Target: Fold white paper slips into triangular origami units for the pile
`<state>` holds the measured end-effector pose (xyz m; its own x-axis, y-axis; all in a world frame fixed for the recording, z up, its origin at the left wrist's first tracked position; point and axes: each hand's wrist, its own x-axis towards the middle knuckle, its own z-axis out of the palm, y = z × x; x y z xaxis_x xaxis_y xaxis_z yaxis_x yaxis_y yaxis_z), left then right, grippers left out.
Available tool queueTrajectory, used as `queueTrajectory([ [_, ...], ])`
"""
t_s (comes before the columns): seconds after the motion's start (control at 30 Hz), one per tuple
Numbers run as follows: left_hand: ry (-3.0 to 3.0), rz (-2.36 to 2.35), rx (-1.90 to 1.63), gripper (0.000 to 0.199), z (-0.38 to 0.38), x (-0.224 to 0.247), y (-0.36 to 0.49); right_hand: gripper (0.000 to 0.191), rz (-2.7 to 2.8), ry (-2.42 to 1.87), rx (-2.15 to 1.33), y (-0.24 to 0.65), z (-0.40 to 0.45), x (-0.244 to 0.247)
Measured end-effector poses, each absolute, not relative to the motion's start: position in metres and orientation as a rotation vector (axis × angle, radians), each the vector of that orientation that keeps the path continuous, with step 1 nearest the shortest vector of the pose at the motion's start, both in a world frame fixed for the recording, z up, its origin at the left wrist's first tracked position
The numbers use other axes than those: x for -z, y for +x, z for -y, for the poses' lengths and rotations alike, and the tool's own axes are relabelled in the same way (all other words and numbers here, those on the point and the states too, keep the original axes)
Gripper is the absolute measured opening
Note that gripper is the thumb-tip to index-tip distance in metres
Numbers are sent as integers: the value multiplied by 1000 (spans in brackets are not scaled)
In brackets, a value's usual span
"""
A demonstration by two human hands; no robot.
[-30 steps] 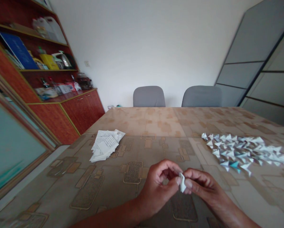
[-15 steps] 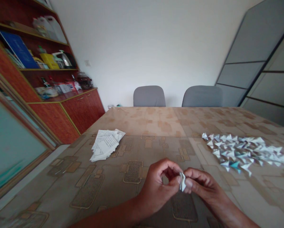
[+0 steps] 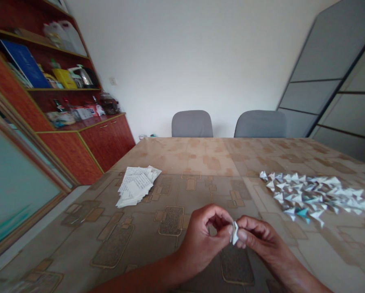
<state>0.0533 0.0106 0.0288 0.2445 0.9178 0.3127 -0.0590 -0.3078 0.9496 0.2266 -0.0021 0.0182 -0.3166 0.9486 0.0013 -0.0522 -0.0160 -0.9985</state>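
Observation:
A small piece of folded paper (image 3: 235, 233), pale and printed, is pinched between my two hands above the near part of the table. My left hand (image 3: 207, 232) grips its left side with thumb and forefinger, the fingers curled in a ring. On the other side my right hand (image 3: 261, 237) closes thumb and fingertips on it; the fingertips hide part of the paper. To the right lie rows of several small folded paper pieces (image 3: 310, 195), mostly white, one partly teal. A stack of printed paper slips (image 3: 136, 186) rests on the left.
The table (image 3: 176, 156) wears a brown patterned cover. Two grey chairs (image 3: 192, 124) stand at its far edge, before a white wall. On the left, a red-brown cabinet (image 3: 109, 136) holds bottles, a kettle and boxes. Grey panelled doors (image 3: 319, 61) are at right.
Almost nothing differs. The folded paper has turned or shifted very slightly between my fingertips; both hands stay in the same place.

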Motion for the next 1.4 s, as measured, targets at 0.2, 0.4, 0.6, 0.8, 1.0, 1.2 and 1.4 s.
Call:
queueTrajectory([
  [0.2,1584,-810,-1175,10,-14,-31,52,35,1428,-1022,-1501,228,3,-19],
  [0.4,1675,-816,-1256,14,-13,-30,52,37,1437,-1036,-1492,226,3,-22],
  [0.6,1610,-812,-1175,12,-14,-32,53,36,1420,-1047,-1512,224,4,-23],
  [0.8,1432,-761,-1075,3,-14,-31,50,35,1414,-1028,-1484,224,4,-22],
  [1.0,1290,-649,-998,36,-17,-31,48,36,1465,-1022,-1473,225,4,-22],
  [1.2,1243,-644,-987,35,-19,-29,49,34,1460,-1004,-1478,226,3,-19],
  [1.4,1239,-650,-1007,35,-18,-25,49,35,1473,-1008,-1491,225,3,-19],
])
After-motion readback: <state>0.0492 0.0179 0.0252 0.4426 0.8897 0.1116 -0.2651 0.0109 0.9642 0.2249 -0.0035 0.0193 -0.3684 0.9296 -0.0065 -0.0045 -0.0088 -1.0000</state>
